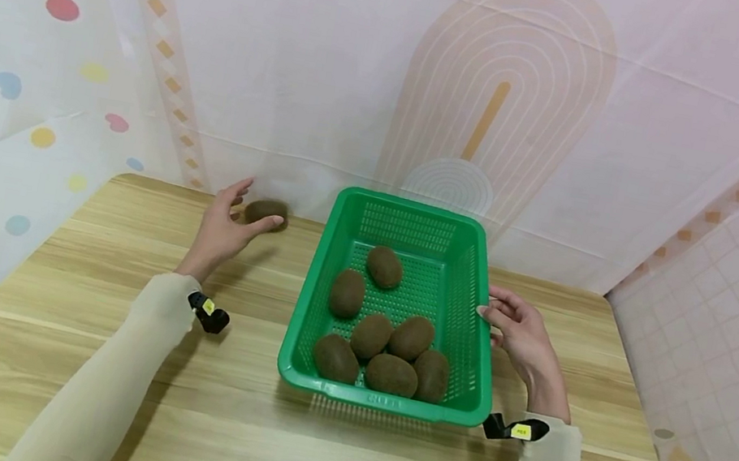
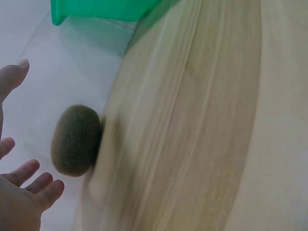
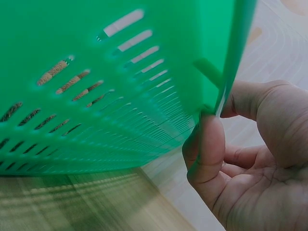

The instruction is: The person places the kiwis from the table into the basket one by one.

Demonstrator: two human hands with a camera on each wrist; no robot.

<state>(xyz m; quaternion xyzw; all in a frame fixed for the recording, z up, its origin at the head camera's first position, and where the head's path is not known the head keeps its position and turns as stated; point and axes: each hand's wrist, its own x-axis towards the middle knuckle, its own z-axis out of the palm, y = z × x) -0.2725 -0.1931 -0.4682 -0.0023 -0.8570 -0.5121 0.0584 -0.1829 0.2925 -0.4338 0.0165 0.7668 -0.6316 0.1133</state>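
Note:
At the table's back edge lies a single brown kiwi (image 1: 266, 209). My left hand (image 1: 224, 230) reaches around it with thumb and fingers spread. In the left wrist view, a gap shows between this kiwi (image 2: 76, 140) and the fingertips of the left hand (image 2: 21, 202). A green plastic basket (image 1: 376, 401) holds several kiwis (image 1: 392, 375), most of them gathered at its near end. My right hand (image 1: 524, 333) grips the basket's right rim. Up close in the right wrist view, thumb and forefinger of the right hand (image 3: 255, 178) pinch that rim from both sides.
The wood-grain table (image 1: 218, 418) stands against a patterned cloth wall (image 1: 294, 69) at the back. Similar cloth hangs on the left and right sides. Small black wrist cameras sit on both sleeves, the right one near the basket's front corner.

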